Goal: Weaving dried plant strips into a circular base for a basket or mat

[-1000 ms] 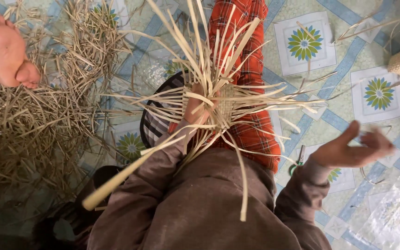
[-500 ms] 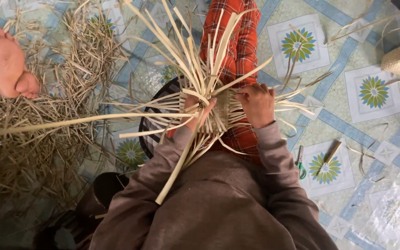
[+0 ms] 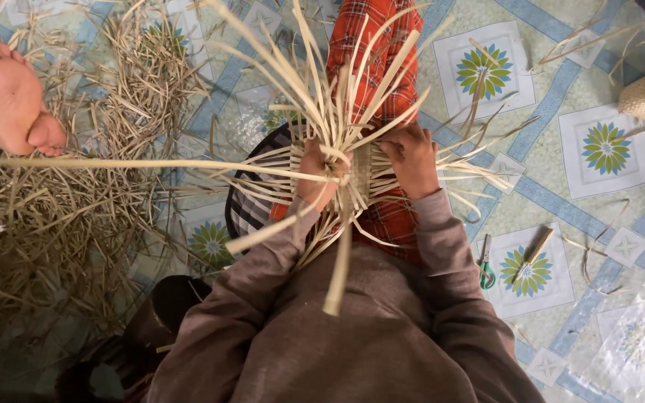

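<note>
Woven strip mat held on lap, screen centre. Left hand clenched on strips at 9 o'clock; right hand gripped edge at 3. Weave judged liable to loosen if grip slackened; long strips liable to kink.

Woven mat lies on the lap; scissors right, straw pile left.

Brown long-sleeved top; red plaid trousers; bare hands.

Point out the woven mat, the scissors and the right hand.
woven mat (image 3: 365, 170), head view, on the woven centre between the hands.
scissors (image 3: 486, 270), head view, on the green handles.
right hand (image 3: 414, 154), head view, on its back.
</note>
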